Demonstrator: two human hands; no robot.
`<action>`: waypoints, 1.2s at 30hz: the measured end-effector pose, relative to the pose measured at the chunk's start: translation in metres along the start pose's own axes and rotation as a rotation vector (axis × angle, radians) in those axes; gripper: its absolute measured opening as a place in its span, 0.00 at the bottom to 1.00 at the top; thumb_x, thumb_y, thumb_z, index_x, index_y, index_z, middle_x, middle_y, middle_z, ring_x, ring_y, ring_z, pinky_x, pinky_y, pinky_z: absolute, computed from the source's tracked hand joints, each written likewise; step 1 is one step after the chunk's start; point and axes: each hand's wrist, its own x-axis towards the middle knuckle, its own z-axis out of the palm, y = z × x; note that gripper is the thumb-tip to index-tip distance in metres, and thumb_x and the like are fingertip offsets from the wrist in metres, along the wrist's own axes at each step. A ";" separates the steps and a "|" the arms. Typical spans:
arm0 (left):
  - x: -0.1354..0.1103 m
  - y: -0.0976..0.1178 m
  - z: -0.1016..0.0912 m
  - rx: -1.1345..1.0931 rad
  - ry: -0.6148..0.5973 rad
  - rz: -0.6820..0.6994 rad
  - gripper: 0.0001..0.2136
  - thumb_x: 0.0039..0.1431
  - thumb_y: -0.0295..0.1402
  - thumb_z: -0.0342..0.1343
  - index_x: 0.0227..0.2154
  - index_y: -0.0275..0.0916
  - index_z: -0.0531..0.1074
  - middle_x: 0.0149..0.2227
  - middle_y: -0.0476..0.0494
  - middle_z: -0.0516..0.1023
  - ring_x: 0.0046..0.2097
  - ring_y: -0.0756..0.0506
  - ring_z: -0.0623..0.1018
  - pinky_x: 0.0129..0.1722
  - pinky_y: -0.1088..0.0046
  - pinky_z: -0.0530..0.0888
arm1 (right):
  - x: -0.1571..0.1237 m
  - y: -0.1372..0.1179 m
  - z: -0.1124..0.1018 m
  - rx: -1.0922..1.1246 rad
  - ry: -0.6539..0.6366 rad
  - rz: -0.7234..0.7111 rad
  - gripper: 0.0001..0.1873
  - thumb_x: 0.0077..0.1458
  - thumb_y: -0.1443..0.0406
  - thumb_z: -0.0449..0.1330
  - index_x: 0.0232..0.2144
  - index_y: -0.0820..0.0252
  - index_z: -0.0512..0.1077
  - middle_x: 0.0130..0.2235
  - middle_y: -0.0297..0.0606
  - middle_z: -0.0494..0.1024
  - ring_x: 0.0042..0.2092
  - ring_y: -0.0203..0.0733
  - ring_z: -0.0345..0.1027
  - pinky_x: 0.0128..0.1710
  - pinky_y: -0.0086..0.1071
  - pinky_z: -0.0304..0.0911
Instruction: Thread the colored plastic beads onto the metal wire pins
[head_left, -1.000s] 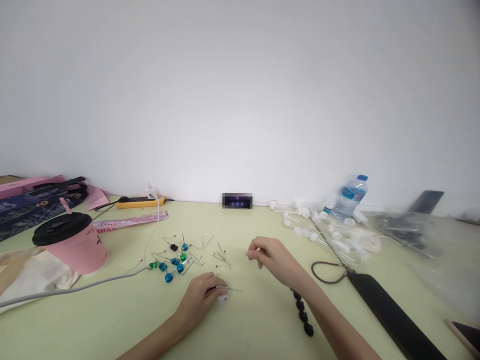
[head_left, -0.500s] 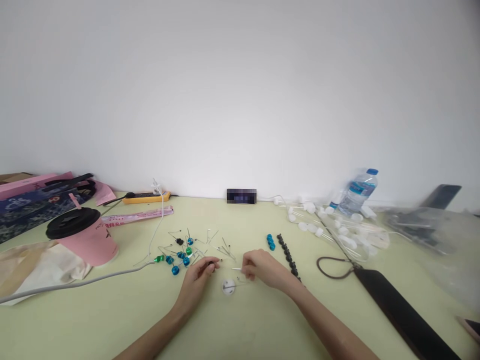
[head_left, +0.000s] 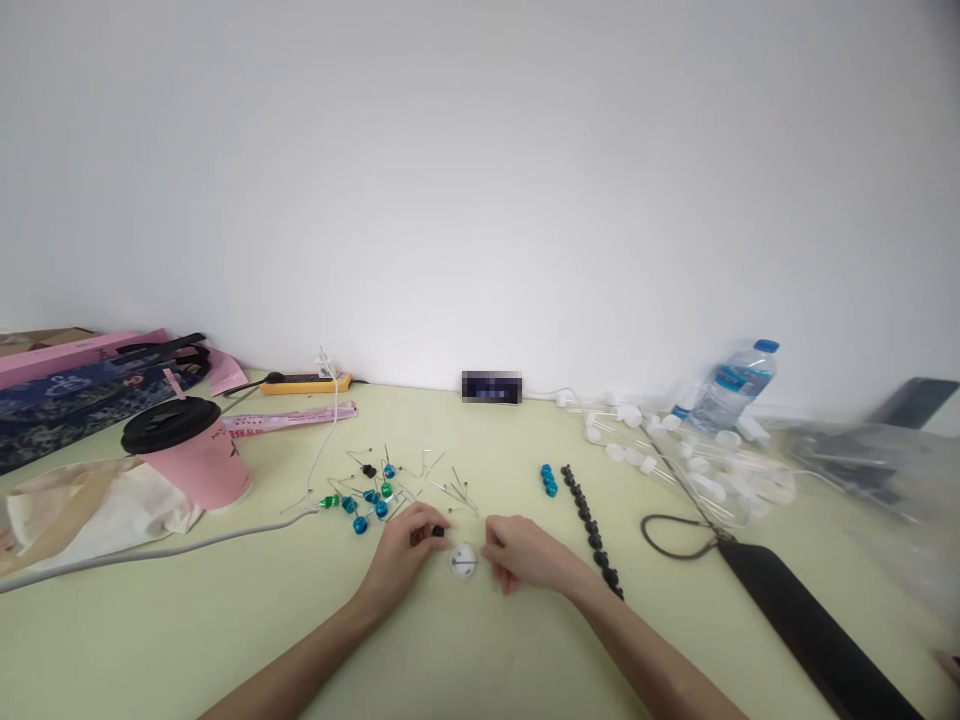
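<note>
My left hand (head_left: 407, 553) rests on the pale green table (head_left: 225, 620) with its fingers pinched on a small black bead (head_left: 438, 532). My right hand (head_left: 522, 555) lies close beside it, fingers curled; what they hold is too small to make out. Between the two hands sits a small white round piece (head_left: 463, 563). Just beyond my left hand lies a scatter of blue, green and black beads on thin metal pins (head_left: 371, 495). A row of black beads (head_left: 591, 530) and a few blue beads (head_left: 549, 480) lie right of my right hand.
A pink cup with a black lid (head_left: 191, 450) stands at the left on a cloth bag (head_left: 90, 515). A grey cable (head_left: 150, 553) crosses the table. A water bottle (head_left: 735, 385), white caps and tubes (head_left: 675, 460), and a black strap (head_left: 795, 620) are at the right.
My right hand has come down from above the table to beside the white piece. My left hand has let go of the white piece and pinched a black bead. The view shifted.
</note>
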 end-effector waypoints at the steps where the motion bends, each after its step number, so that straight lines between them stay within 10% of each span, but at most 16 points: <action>1: 0.000 0.000 0.000 0.004 -0.001 0.006 0.06 0.48 0.29 0.56 0.30 0.40 0.75 0.34 0.47 0.73 0.32 0.48 0.69 0.32 0.74 0.65 | 0.000 0.000 0.001 0.015 0.003 -0.008 0.10 0.52 0.71 0.47 0.21 0.57 0.54 0.19 0.30 0.71 0.22 0.34 0.64 0.25 0.26 0.54; 20: -0.001 0.000 -0.003 0.093 -0.004 0.028 0.04 0.51 0.29 0.53 0.30 0.40 0.71 0.31 0.48 0.71 0.33 0.47 0.70 0.32 0.72 0.66 | 0.012 0.004 0.009 0.060 0.491 -0.040 0.10 0.56 0.68 0.46 0.23 0.56 0.54 0.28 0.34 0.67 0.30 0.39 0.57 0.28 0.30 0.46; 28: -0.001 0.001 -0.004 -0.039 0.052 0.068 0.07 0.53 0.27 0.51 0.33 0.42 0.73 0.37 0.46 0.74 0.40 0.45 0.72 0.41 0.70 0.68 | 0.019 0.008 0.018 0.207 0.383 -0.085 0.07 0.54 0.66 0.50 0.23 0.57 0.60 0.29 0.33 0.71 0.32 0.39 0.62 0.30 0.29 0.53; 36: 0.006 0.023 0.008 -0.271 -0.078 0.057 0.09 0.54 0.29 0.50 0.38 0.41 0.71 0.41 0.44 0.74 0.43 0.44 0.75 0.45 0.67 0.71 | -0.010 -0.005 -0.040 0.362 0.428 -0.172 0.10 0.56 0.60 0.52 0.28 0.59 0.67 0.35 0.36 0.74 0.37 0.40 0.67 0.37 0.31 0.60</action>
